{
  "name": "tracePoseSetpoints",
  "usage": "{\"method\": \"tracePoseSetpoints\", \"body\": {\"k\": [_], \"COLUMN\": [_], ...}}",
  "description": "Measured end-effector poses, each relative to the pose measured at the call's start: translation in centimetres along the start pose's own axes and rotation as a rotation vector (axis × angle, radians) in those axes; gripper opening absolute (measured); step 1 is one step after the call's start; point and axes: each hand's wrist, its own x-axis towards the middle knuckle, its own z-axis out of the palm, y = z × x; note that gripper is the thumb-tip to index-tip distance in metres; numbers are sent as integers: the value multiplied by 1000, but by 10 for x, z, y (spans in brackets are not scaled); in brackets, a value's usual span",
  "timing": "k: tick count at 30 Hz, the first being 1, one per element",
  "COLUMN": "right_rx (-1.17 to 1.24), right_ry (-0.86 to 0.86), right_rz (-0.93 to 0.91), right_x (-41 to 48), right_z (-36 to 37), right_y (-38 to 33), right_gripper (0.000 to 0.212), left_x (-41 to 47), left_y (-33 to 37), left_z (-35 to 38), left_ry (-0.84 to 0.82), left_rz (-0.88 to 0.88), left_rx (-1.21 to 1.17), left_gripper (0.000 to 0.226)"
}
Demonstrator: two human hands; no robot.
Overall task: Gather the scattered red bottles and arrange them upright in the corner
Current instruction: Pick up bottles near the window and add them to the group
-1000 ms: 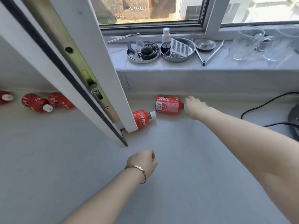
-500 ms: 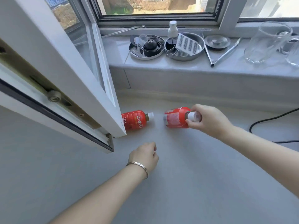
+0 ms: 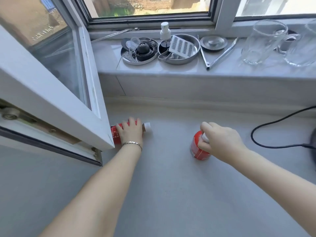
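Here, hands (image 3: 130,132) on red bottles (image 3: 198,147)

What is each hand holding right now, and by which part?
Right hand: upright red bottle, by its cap. Left hand: lying red bottle, around its body.

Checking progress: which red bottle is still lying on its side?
The red bottle under the left hand, beside the open window sash; the right hand's bottle stands upright.

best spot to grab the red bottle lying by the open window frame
Grip the lying bottle around the middle of its red body, coming down from above as the left hand does. It lies on its side, white cap pointing right and its base tucked against the window frame, so the left end is blocked. The round body probably suits a wrap better than the narrow neck.
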Motion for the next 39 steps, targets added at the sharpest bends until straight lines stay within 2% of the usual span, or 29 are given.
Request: {"method": "tracePoseSetpoints", "body": {"k": [2, 3, 5, 8, 10, 13, 15, 17, 19, 21, 23, 26, 28, 30, 34, 36, 39], "right_rx": [-19, -18, -6, -13, -10, -13, -22, -22, 9, -24, -85, -144, -197, -221, -268, -225, -172], "right_ry": [-33, -43, -46, -60, -69, -79, -82, -92, -123, -161, -190, -258, -251, -197, -150, -181, -257], "right_rz": [-8, -13, -17, -17, -5, 7, 19, 32, 52, 65, 69, 55, 19, -11, -40, -43, -128], "right_x": [1, 1, 2, 1, 0, -2, -2, -2, -1, 0, 0, -9, -21, -38, -77, -95, -125], "right_z": [-2, -3, -4, -4, -6, -7, -7, -8, -10, -13, -16, -20, -20, -16, -6, -3, 2], "right_y": [1, 1, 1, 1, 0, -3, -4, -6, -8, -11, -16, -27, -35, -45, -87, -121, -187], "right_gripper": [21, 21, 20, 20, 20, 19, 25, 28, 32, 36, 29, 13, 18, 26, 13, 11, 25], "left_x": [-9, -17, -37, -75, -98, -119, -120, -112, -105, -101, -102, -116, -132, -150, -197, -224, -274], "left_y": [0, 1, 14, 32, 34, 35, 34, 33, 34, 38, 43, 36, 21, -1, -65, -105, -175], "left_z": [-12, -17, -17, -31, -32, -26, -33, -43, -54, -62, -65, -66, -62, -60, -59, -53, -41], "left_ry": [16, -57, -115, -78, -114, -180, -201, -180, -175, -211, -231, -156, -128, -125, -116, -92, -49], "left_rz": [35, 61, 83, -38, -44, 117, 107, 113, 201, 240, 255, 278, 279, 251, 128, 30, -116], "left_rx": [46, -20, -296, -842, -1082, -1032, -965, -784, -593, -502, -431, -415, -429, -483, -685, -709, -704], "left_gripper": [52, 57, 62, 58, 54, 53, 46, 35, 31, 27, 25, 17, 19, 28, 27, 30, 31]}}
